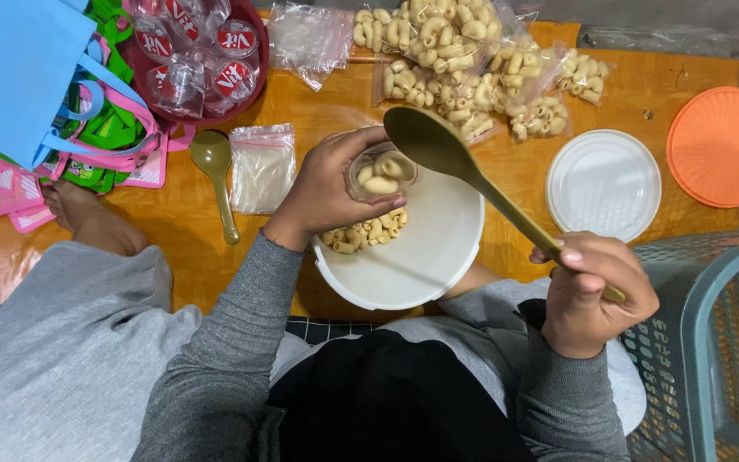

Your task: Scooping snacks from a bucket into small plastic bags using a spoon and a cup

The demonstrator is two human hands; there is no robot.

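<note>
While the left hand (322,190) grips a small clear cup (380,174) over the white bucket (421,265), the right hand (588,295), closed around a long spoon (464,171), should tip pasta shells in slowly, directly above the cup.

The person wears a grey long-sleeved top of soft knit cloth; each sleeve ends in a snug ribbed cuff at the wrist. Past the cuffs the left hand (327,184) and right hand (596,291) are bare, with no rings, watch or gloves, and the nails are short and plain. Below the sleeves a black garment (387,398) covers the lap, and just above it shows a strip of dark cloth (327,328) with a thin pale check. Loose grey cloth covers the legs on either side of the black garment, and a bare foot (87,214) shows beyond the left leg.
</note>
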